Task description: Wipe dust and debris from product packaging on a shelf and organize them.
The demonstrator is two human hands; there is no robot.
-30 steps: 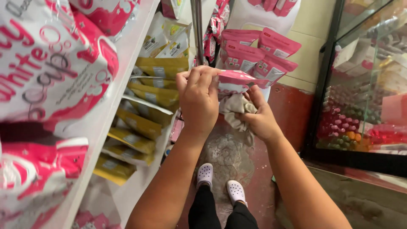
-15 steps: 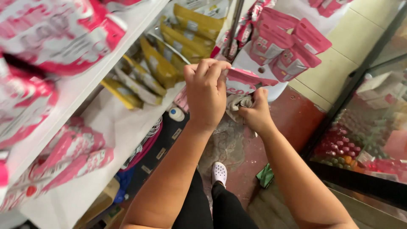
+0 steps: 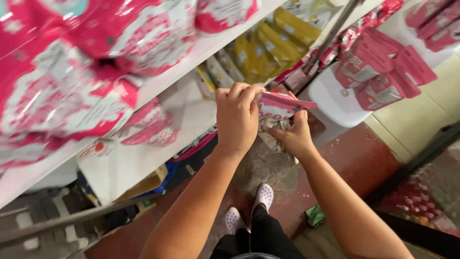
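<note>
We are looking at a white shelf carrying big pink-and-white plastic bags along its board. Beneath it, yellow packets are standing in a row. The red-brown floor is bearing a small green wrapper.

Both hands are up in front of the white shelf. The left hand pinches the top edge of a small pink packet, and the right hand grips it from below along with a crumpled greyish cloth. Big pink-and-white bags sit on that shelf, yellow packets farther along it, more pink packets hanging beyond it. White clogs well below the shelf on the reddish floor.
</note>
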